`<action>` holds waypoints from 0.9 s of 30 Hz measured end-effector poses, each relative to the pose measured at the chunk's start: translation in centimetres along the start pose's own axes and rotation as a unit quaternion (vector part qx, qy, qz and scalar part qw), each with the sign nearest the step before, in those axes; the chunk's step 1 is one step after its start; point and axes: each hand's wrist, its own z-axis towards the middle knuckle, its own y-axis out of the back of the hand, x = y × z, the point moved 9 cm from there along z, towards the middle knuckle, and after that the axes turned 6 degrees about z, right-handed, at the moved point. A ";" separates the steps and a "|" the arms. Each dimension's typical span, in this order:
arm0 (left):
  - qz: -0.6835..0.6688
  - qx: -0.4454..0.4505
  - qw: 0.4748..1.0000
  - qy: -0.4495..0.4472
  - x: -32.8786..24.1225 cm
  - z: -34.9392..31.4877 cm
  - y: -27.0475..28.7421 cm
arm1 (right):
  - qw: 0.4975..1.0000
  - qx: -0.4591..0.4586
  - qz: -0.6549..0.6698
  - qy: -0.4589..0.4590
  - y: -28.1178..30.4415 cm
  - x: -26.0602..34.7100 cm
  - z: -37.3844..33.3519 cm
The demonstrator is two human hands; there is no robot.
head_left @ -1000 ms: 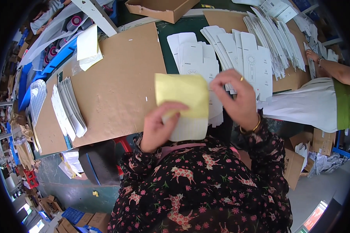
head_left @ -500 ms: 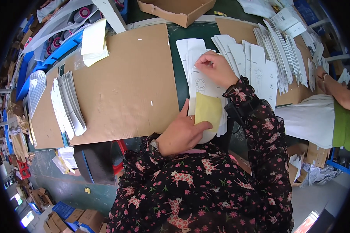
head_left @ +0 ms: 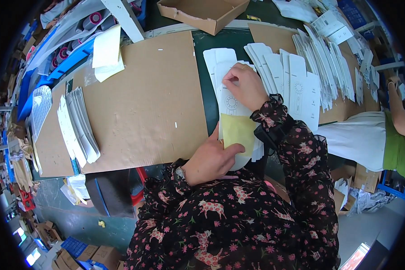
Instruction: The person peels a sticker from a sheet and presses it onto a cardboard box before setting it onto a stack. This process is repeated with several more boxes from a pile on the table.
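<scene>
My left hand [head_left: 212, 155] is closed at the table's near edge, its thumb pressed over a yellow paper sheet [head_left: 236, 132]. Beneath that sheet lies a flat white printed carton [head_left: 229, 92] with a round ring drawing, partly covered by both hands. Over the carton's upper part, my right hand [head_left: 247, 85] makes a pinch, thumb against forefinger; whatever sits between the fingertips is too small to make out. More flat white cartons [head_left: 297, 85] lie fanned out just right of my right hand.
A brown cardboard sheet [head_left: 144, 99] covers the table's left, with a stack of white flat cartons [head_left: 78, 128] and pale yellow sheets [head_left: 107, 51] on it. An open cardboard tray [head_left: 184, 15] stands at the back. Another person's arm [head_left: 397, 105] is at the far right.
My right hand has shifted slightly left and down over the carton, still pinched. The yellow sheet now lies flatter and a little lower under my left thumb.
</scene>
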 end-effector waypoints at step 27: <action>-0.277 -0.155 0.902 0.293 3.5 -5.1 1.0 | 0.904 -0.104 0.273 -0.312 3.2 -3.4 -19.6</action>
